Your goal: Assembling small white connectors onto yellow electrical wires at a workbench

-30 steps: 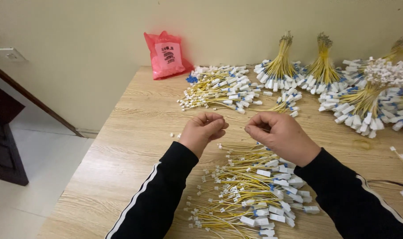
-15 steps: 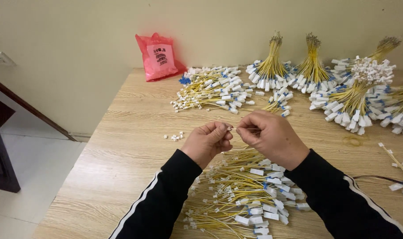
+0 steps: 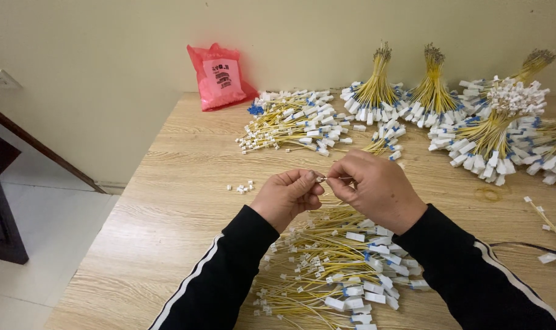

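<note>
While you hold both hands together over the wooden table, the scene reads left to right like this:

Red plastic bag: it leans at the back against the wall, left of all the wires.
Loose white connectors: a few small pieces lie on bare wood just left of your left hand.
Left hand: your fingers are curled in, thumb and forefinger pinching a small connector end at the tip of a yellow wire.
Right hand: your thumb and forefinger are pinched on the same yellow wire, fingertips nearly meeting those of your left hand.
Near pile of yellow wires: it lies under and in front of your wrists, with white tags and small white plugs, spread loosely.
Far loose pile: it lies beyond your hands, towards the wall.
Tied bundles: several stand fanned along the back right, white and blue tags splayed outward.
Rubber band: it lies flat, right of your right hand.
</note>
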